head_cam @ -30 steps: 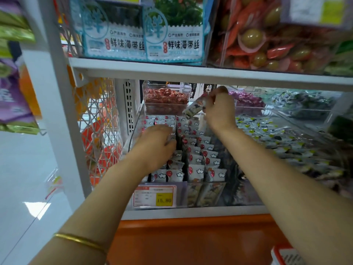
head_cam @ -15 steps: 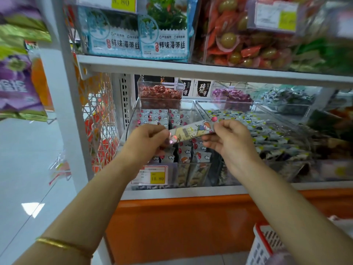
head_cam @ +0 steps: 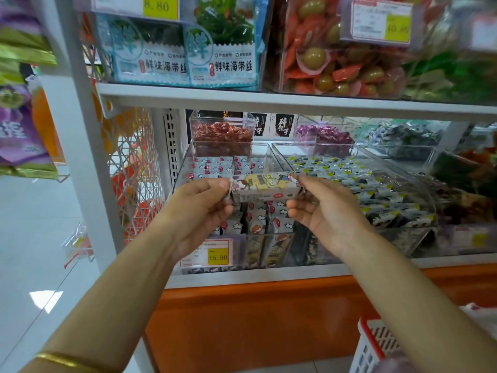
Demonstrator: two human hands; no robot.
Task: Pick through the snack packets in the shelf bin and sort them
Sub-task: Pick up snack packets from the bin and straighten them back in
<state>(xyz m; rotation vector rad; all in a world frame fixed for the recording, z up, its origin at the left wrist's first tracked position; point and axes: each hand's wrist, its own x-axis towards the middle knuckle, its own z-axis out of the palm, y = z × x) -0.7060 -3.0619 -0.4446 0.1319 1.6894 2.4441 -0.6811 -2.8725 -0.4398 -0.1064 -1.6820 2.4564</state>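
Two hands, left and right, in pinch on ends of one snack packet

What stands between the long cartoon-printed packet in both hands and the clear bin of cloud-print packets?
Nothing visible. Left hand and right hand pinch the long cartoon-printed packet in front of the open clear plastic bin.

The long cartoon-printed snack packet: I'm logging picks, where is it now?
Head view, centre: the long cartoon-printed snack packet is pinched at its ends by the left hand and right hand, over the clear plastic bin of cloud-printed packets.
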